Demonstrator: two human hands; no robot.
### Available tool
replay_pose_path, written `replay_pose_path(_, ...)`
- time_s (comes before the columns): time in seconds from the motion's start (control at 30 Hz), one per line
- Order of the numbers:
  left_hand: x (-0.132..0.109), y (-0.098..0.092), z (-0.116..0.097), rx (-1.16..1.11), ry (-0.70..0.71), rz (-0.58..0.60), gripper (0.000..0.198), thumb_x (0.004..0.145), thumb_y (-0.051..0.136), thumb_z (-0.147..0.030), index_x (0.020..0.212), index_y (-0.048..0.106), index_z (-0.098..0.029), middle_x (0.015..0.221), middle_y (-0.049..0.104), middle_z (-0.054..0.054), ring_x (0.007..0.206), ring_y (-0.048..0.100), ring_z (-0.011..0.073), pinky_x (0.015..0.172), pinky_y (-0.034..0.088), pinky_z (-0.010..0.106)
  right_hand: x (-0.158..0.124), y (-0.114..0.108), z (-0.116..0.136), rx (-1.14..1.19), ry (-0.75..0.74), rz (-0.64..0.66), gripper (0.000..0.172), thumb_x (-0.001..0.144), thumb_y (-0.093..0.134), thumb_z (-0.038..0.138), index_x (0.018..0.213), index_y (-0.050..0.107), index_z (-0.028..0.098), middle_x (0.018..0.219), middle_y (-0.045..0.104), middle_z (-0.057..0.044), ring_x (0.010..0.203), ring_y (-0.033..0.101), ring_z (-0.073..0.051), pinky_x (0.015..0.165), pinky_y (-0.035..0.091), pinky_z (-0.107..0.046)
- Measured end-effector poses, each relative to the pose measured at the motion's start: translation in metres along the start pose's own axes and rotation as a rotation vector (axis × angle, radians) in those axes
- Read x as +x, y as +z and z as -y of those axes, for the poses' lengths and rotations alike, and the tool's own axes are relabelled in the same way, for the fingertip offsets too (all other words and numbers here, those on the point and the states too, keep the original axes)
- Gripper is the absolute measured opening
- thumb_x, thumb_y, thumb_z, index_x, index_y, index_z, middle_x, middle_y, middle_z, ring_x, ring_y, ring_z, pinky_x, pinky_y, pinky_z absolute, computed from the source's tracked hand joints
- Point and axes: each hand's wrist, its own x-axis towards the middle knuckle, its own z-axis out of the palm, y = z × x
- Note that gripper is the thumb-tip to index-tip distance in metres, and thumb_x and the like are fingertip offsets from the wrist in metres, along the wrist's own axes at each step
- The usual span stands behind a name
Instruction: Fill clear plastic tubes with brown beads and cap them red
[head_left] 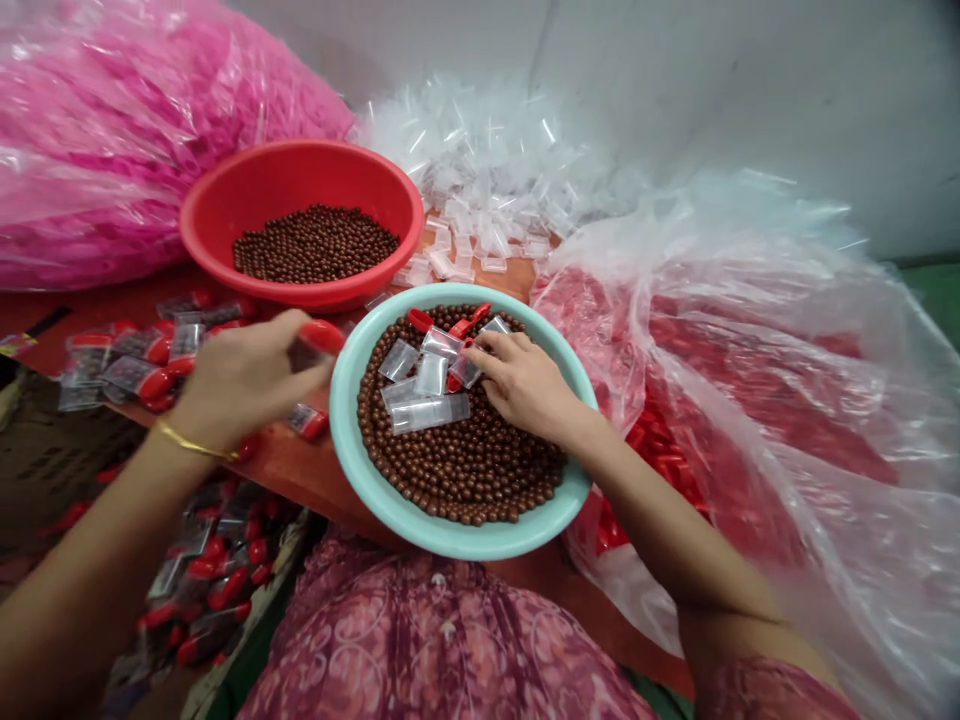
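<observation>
A light-blue basin (349, 470) holds many small round brown balls (465, 480). On the balls lie several clear plastic containers (431, 412) and a few red caps (466, 322). My right hand (529, 388) reaches in from the right, its thumb and fingers closed on a clear container (466, 370) beside a red cap. To the left of the basin, my left hand (247, 375) is blurred by motion. Between its thumb and fingers is a red-capped container (322, 336), mostly hidden by the hand.
Behind stands a red basin (300, 165) with more brown balls. Filled red-capped containers (139, 375) lie at left, with more in a box (214, 570) below. Bags of pink pieces (150, 130) and red pieces (720, 370) flank a heap of clear containers (487, 170).
</observation>
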Motion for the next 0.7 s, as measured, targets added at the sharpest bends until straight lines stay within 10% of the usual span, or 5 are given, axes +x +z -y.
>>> replay_pose_path(0.1,0.004,-0.004,0.04,0.191,-0.101,0.048,0.037,0.085,0.047,-0.042,0.106,0.055,-0.013,0.094,0.063,0.005,0.092,0.058,0.0184,0.08,0.042,0.028,0.004,0.002,-0.002,-0.117,-0.038,0.112,0.035,0.089,0.039,0.019,0.119,0.059,0.015,0.123,0.058,-0.015,0.101,0.054,-0.028,0.082,0.043,-0.042)
replay_pose_path(0.2,0.001,-0.002,0.039,0.021,0.087,-0.111,0.039,0.089,0.042,-0.04,0.115,0.05,-0.012,0.114,0.058,0.008,0.109,0.051,0.0211,0.096,0.038,0.034,-0.003,0.0,0.001,-0.048,0.014,0.064,0.033,0.091,0.038,0.022,0.113,0.061,0.015,0.114,0.063,-0.015,0.097,0.057,-0.027,0.081,0.042,-0.042)
replay_pose_path(0.3,-0.007,0.008,-0.001,-0.233,0.349,-0.106,0.032,0.087,0.046,-0.039,0.107,0.056,-0.016,0.11,0.063,0.007,0.104,0.055,0.0209,0.097,0.04,0.034,-0.018,-0.007,0.011,0.28,0.069,-0.011,0.025,0.088,0.048,0.027,0.105,0.064,0.018,0.101,0.068,-0.009,0.089,0.061,-0.022,0.078,0.045,-0.035)
replay_pose_path(0.47,-0.015,0.034,-0.077,-0.556,0.661,0.317,0.031,0.088,0.045,-0.033,0.111,0.059,-0.017,0.108,0.066,0.005,0.101,0.059,0.0177,0.09,0.044,0.029,-0.04,-0.008,0.037,0.712,0.113,0.091,0.025,0.086,0.05,0.037,0.079,0.064,0.018,0.064,0.063,0.002,0.054,0.054,-0.011,0.051,0.04,-0.022)
replay_pose_path(0.7,-0.015,0.043,-0.085,-0.758,0.288,0.437,0.021,0.078,0.057,-0.031,0.09,0.065,-0.016,0.079,0.069,-0.001,0.072,0.062,0.0124,0.065,0.045,0.021,-0.026,-0.01,0.015,0.595,0.014,0.217,0.028,0.09,0.042,0.034,0.097,0.064,0.017,0.085,0.069,-0.004,0.075,0.062,-0.016,0.069,0.046,-0.028)
